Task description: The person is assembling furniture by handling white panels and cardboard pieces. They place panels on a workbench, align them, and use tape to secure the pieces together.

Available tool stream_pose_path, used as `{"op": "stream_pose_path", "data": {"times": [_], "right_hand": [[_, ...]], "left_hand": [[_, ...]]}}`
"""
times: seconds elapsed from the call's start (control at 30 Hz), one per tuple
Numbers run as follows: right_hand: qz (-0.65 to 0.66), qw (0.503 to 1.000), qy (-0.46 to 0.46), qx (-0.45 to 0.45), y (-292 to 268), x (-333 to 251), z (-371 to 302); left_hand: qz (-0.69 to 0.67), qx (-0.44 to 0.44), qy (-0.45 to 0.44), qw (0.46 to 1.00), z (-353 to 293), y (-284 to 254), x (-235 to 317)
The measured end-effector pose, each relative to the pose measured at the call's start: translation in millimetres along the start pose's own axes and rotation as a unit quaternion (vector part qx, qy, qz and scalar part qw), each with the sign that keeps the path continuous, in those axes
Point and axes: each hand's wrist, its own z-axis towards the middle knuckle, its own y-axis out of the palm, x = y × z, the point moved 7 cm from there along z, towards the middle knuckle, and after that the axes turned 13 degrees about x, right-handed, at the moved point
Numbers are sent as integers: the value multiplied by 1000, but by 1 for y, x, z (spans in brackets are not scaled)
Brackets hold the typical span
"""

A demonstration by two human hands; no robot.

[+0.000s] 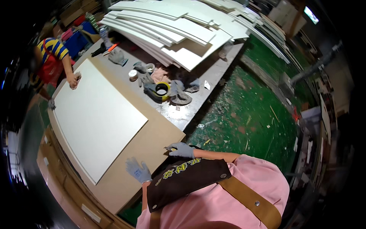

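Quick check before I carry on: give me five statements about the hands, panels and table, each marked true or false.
1. The left hand and right hand are both gloved. True.
2. The white panel lies under the brown board. False: it lies on top of the brown board.
3. The left hand touches the white panel. False: it is over the brown board, apart from the panel.
4. The tape roll is on the table. True.
5. The stack of white panels is beneath the table. False: the stack lies on top of it.
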Motion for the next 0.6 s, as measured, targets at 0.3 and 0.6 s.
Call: {"op": "stream_pose_path", "data": {"times": [0.3,0.6], "right_hand": [[25,992,-6,-123,15,-21,36],[6,982,-88,-166,-63,-4,99]], "left_hand": [[-55,-9,-50,997,-2,-4,-6],[48,-45,-83,994,10,-1,12]]}}
